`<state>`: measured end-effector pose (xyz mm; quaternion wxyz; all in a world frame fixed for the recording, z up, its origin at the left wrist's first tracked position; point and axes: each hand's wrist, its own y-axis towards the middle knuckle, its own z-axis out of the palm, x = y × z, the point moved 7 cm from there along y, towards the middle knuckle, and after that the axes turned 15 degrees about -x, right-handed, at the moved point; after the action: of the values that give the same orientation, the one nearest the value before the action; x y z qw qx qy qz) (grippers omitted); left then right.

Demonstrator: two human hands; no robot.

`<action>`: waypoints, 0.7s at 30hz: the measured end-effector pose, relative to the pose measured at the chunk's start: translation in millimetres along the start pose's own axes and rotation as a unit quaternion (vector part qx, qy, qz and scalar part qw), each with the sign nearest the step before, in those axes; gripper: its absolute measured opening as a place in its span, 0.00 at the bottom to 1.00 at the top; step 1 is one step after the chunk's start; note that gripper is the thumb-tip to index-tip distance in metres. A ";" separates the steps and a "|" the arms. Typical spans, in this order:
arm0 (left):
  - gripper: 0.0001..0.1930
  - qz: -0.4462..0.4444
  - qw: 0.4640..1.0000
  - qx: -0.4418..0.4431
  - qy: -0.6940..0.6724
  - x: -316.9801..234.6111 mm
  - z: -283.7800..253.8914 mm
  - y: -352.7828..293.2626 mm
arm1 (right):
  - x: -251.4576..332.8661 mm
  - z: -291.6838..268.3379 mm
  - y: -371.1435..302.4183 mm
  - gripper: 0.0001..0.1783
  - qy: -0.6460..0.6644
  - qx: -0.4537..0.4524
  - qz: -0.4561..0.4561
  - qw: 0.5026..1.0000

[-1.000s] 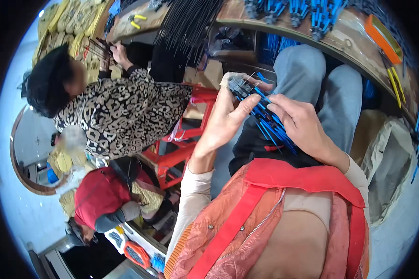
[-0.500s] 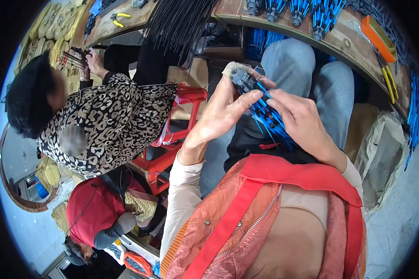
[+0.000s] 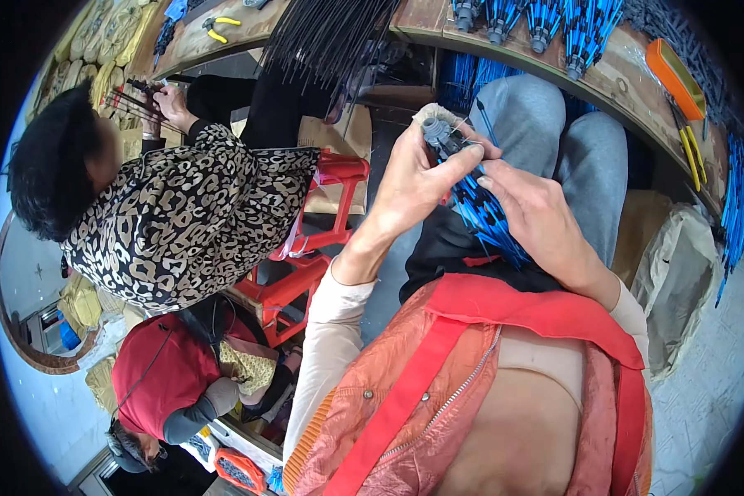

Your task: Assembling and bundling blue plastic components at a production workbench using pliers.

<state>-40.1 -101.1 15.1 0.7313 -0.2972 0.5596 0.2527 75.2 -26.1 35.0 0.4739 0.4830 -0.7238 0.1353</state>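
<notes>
My left hand [image 3: 409,178] is closed round a bundle of thin blue-and-black sticks [image 3: 489,217] over my lap. At the bundle's upper end a grey ribbed plastic fitting [image 3: 440,132] shows between thumb and fingers. A beige wrap covers part of that hand's fingers. My right hand [image 3: 541,202] is closed against the bundle's right side, its fingertips beside my left thumb. One thin blue stick [image 3: 486,122] with a dark tip juts up from between the fingertips, seemingly pinched by the right hand; its lower end is hidden.
Along the far bench [image 3: 426,21] lie several similar blue bundles [image 3: 546,25], an orange box [image 3: 674,74] and yellow-handled pliers [image 3: 690,153]. Black rods [image 3: 326,37] overhang its edge. Left are a red stool [image 3: 339,178] and two people. A pale sack [image 3: 678,277] stands right.
Both hands and the bundle have shifted slightly right. A thin blue stick now points up above the fingertips. The view has moved a little.
</notes>
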 end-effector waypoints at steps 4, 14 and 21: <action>0.07 -0.004 1.000 -0.016 0.024 0.3 0.8 -2.4 | 4.0 -4.2 -1.6 0.08 -0.006 -0.004 -0.003 1.000; 0.08 0.005 0.999 0.046 -0.028 -5.1 5.5 -22.7 | -25.7 -16.3 -0.5 0.09 0.084 -0.010 -0.016 0.996; 0.08 0.015 1.000 0.020 -0.014 -6.8 -8.1 -38.0 | -23.3 3.6 2.5 0.11 0.216 0.019 0.004 0.976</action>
<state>-20.5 -133.6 25.8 0.7407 -0.2705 0.5589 0.2564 73.1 -13.9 14.7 0.6089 0.4486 -0.6037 0.2522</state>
